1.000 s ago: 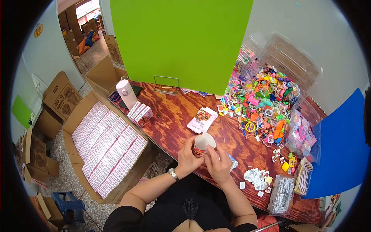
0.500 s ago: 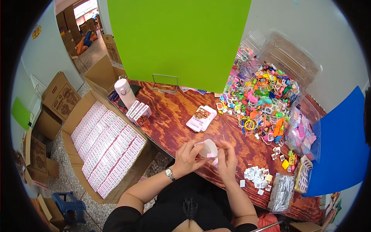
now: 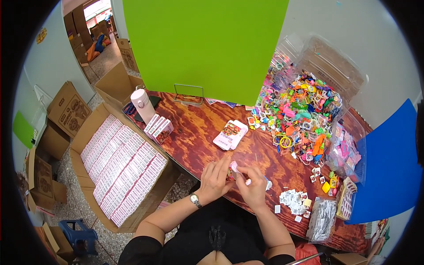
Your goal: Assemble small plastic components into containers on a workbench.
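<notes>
Near the table's front edge, my left hand [image 3: 214,180] is closed around a small pink-and-white carton [image 3: 233,166], most of which my fingers cover. My right hand [image 3: 252,185] meets it from the other side, thumb and fingers closed at the carton's pale end flap. A small whitish piece [image 3: 268,184] shows just beyond the right hand; what it is I cannot make out. Flat pink-and-white cartons [image 3: 230,135] lie in a stack past my hands. Several filled cartons [image 3: 158,129] stand side by side to the left.
A large cardboard box [image 3: 164,183] packed with rows of cartons stands left of the table. A pink bottle [image 3: 142,106] is behind the filled cartons. Colourful small toys [image 3: 300,115] are heaped at right, with white packets [image 3: 293,202] and a clear tub of sachets [image 3: 321,221] nearer me.
The carton's open end, facing up before, is now mostly hidden, with a small flap showing. My right hand has come in and lower over it. My left hand stays nearly in place.
</notes>
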Motion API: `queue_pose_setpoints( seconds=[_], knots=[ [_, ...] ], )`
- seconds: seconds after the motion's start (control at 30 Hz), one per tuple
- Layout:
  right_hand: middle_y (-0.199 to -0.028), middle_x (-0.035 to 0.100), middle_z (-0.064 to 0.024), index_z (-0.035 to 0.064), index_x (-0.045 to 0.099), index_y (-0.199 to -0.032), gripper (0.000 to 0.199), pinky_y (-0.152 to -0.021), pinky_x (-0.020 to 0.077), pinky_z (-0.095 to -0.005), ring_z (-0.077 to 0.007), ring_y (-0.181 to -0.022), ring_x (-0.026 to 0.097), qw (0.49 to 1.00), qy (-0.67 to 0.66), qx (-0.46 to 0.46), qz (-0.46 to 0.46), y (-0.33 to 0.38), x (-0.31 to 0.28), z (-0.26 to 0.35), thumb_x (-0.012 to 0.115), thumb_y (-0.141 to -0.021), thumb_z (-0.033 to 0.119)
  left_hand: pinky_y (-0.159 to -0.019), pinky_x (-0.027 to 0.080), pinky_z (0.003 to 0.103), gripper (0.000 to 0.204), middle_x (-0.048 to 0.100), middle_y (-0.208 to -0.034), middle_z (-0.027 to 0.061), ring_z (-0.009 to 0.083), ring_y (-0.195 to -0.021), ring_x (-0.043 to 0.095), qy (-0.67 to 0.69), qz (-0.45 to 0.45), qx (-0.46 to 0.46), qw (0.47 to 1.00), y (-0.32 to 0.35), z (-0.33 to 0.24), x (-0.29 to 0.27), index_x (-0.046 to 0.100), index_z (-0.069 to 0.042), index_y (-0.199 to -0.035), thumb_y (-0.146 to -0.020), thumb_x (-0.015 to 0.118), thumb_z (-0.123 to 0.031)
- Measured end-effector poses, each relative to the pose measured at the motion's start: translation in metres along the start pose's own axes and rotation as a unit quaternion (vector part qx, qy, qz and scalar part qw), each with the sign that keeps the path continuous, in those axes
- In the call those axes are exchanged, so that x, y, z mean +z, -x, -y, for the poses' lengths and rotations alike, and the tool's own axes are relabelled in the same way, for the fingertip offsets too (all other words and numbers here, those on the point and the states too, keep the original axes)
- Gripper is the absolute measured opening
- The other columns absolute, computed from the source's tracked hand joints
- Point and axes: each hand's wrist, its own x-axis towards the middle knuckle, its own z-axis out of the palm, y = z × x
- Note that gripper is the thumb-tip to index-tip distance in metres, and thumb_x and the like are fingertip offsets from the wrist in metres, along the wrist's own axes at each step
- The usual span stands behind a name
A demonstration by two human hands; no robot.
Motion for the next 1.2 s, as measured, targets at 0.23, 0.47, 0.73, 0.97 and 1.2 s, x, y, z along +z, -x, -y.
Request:
queue_pose_setpoints(
  seconds=[0.23,0.47,0.73,0.97,1.2],
  knots=[
    [-0.094,0.07,-0.0107,0.0014,0.073,-0.11,0.023,-0.075,0.0541,-0.0334,-0.0243,-0.087,0.068,0.989,0.052,-0.136,-0.006,-0.003,0.001,-0.003,0.072,-0.087,0.0,-0.091,0.045,0.048,0.091,0.055,-0.127,0.0239,0.0383,-0.104,0.056,-0.06,0.015,0.008,0.998,0.002,-0.001,-0.003,0.042,0.012,-0.143,-0.067,0.081,-0.02],
    [-0.102,0.073,-0.0132,-0.0006,0.072,-0.114,0.02,-0.079,0.0549,-0.0302,-0.0197,-0.092,0.07,0.998,-0.032,0.012,-0.048,0.019,0.011,-0.009,0.069,-0.094,0.002,-0.088,0.042,0.046,0.091,0.053,-0.129,0.0243,0.0376,-0.103,0.053,-0.06,0.034,-0.003,0.998,0.007,-0.007,0.001,0.041,0.012,-0.144,-0.069,0.08,-0.023],
    [-0.109,0.071,-0.0147,-0.0034,0.068,-0.12,0.025,-0.086,0.0564,-0.0309,-0.0198,-0.096,0.07,0.998,-0.005,-0.035,-0.057,0.026,0.021,-0.017,0.066,-0.095,0.001,-0.087,0.04,0.045,0.082,0.051,-0.132,0.0226,0.0353,-0.106,0.051,-0.066,0.05,-0.036,0.996,0.01,-0.011,0.007,0.043,0.008,-0.144,-0.075,0.074,-0.023],
    [-0.115,0.07,-0.0084,0.0014,0.063,-0.129,0.029,-0.083,0.0584,-0.0297,-0.0169,-0.096,0.07,0.946,-0.245,0.185,-0.108,0.017,0.011,-0.053,0.06,-0.102,0.01,-0.117,0.022,0.061,0.107,0.033,-0.152,0.0296,0.0475,-0.141,0.034,-0.074,0.004,0.112,0.991,-0.01,-0.007,-0.019,0.031,0.008,-0.149,-0.075,0.085,-0.047],
    [-0.121,0.065,-0.0061,0.0051,0.058,-0.132,0.029,-0.088,0.057,-0.0332,-0.0167,-0.107,0.065,0.813,-0.469,0.345,-0.003,0.048,0.028,-0.052,0.057,-0.104,0.013,-0.116,0.036,0.047,0.111,0.039,-0.151,0.0273,0.0405,-0.141,0.041,0.304,0.141,-0.144,0.931,0.03,0.016,0.013,0.027,0.006,-0.152,-0.071,0.093,-0.033]
  ],
)
